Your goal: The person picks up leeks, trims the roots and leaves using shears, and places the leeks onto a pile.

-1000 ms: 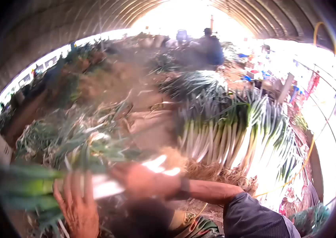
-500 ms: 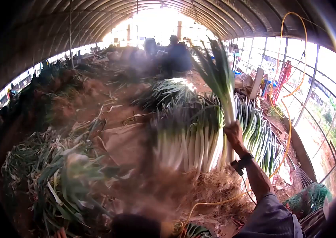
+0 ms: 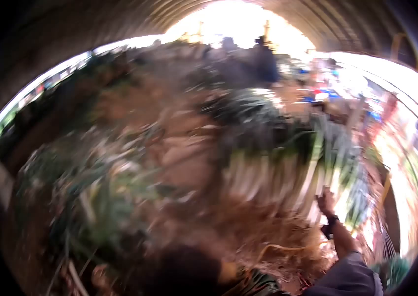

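Note:
My right hand (image 3: 326,202), with a dark band (image 3: 330,226) on the wrist, is at the lower white stalks of a row of large green onions (image 3: 263,177). Its blurred fingers look apart, pointing up over the stalks. The onions' leaves point away from me, and their brown roots (image 3: 263,217) lie towards me. Low on the left, my left hand (image 3: 101,277) is smeared by motion beside a thin pale stalk (image 3: 77,278). Just beyond it is a loose heap of green onion leaves (image 3: 100,212); what this hand holds, if anything, I cannot tell.
A yellow hose (image 3: 283,246) crosses the roots. At the bottom a dark rounded shape (image 3: 184,271) stands before patterned cloth (image 3: 260,283). Further back are more green onions (image 3: 248,106) and a person in dark clothing (image 3: 265,61). Green netting (image 3: 391,271) lies at the lower right.
The upright bunch of green onions in my right hand is no longer raised; that hand is lower, at the row. My left hand shows more. The view has swung left and blurred.

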The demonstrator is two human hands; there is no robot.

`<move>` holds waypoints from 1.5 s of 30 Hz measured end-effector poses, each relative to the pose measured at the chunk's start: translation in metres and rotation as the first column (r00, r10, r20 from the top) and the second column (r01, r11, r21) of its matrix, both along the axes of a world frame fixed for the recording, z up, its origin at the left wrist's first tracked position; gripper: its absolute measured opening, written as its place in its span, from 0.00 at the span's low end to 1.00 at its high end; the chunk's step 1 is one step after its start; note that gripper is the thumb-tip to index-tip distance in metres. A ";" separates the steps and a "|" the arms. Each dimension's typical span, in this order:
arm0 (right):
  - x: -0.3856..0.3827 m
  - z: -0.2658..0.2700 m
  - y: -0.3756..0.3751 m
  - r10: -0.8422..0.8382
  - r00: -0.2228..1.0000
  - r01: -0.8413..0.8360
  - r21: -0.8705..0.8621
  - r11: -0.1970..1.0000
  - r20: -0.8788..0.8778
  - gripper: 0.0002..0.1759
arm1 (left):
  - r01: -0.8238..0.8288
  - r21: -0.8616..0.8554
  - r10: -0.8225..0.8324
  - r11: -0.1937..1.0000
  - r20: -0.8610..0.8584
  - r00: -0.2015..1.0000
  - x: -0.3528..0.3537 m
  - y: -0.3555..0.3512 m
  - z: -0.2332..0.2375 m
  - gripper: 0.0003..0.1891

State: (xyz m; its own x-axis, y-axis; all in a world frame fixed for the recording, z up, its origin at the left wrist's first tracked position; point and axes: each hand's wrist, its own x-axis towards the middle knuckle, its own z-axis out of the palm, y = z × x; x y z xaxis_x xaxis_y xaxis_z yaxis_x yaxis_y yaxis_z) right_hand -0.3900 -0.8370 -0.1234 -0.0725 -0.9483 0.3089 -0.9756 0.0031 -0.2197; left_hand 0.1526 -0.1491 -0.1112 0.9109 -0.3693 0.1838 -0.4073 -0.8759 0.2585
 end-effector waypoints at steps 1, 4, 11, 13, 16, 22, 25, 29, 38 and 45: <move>0.011 -0.011 -0.017 0.280 0.958 -0.287 -0.292 0.912 -0.066 0.30 | 0.117 -0.104 -0.104 0.988 0.125 0.987 -0.011 -0.010 0.016 0.27; 0.090 0.003 -0.020 0.533 0.844 -0.493 -0.302 0.816 0.065 0.25 | -0.381 -0.281 0.293 0.881 -0.309 0.905 -0.031 0.018 -0.022 0.27; 0.326 0.020 0.079 0.836 0.436 -0.885 -0.009 0.465 0.333 0.16 | -0.472 -0.179 0.464 0.863 -0.086 0.882 -0.112 0.056 -0.060 0.15; 0.373 0.055 0.151 0.961 0.093 -0.981 -0.139 0.133 0.262 0.12 | -0.621 -0.236 0.571 0.747 -0.252 0.782 -0.135 0.061 -0.089 0.14; 0.423 0.070 0.223 0.935 -0.115 -0.986 -0.152 -0.068 0.334 0.13 | -0.565 -0.306 0.542 0.766 -0.166 0.824 -0.159 0.062 -0.116 0.15; 0.454 0.078 0.303 0.851 -0.341 -0.940 -0.149 -0.307 0.399 0.13 | -0.608 -0.219 0.584 0.763 -0.169 0.794 -0.193 0.065 -0.157 0.21; 0.464 0.077 0.322 0.906 -0.386 -0.921 -0.120 -0.370 0.171 0.14 | -0.546 -0.257 0.496 0.798 -0.234 0.836 -0.182 0.066 -0.159 0.15; 0.479 0.074 0.345 0.908 -0.418 -0.908 -0.030 -0.419 -0.032 0.18 | -0.536 -0.058 0.454 0.842 -0.459 0.763 -0.154 0.059 -0.132 0.14; 0.507 0.012 0.361 0.888 -0.452 -0.865 0.204 -0.459 0.087 0.31 | -0.351 -0.375 0.196 0.858 -0.392 0.899 -0.103 0.052 -0.060 0.18; 0.525 -0.034 0.362 0.888 -0.453 -0.822 0.348 -0.451 0.079 0.44 | -0.448 -0.371 0.215 0.814 -0.524 0.824 -0.019 0.023 -0.019 0.26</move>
State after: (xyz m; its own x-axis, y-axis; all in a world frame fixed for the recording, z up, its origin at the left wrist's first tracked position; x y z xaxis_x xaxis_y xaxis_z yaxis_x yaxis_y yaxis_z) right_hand 0.1353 -0.4747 -0.1570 0.9190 0.3914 -0.0473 0.3637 -0.8880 -0.2815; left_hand 0.1338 -0.1259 -0.1301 0.9799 -0.0056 -0.1994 0.1460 -0.6608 0.7362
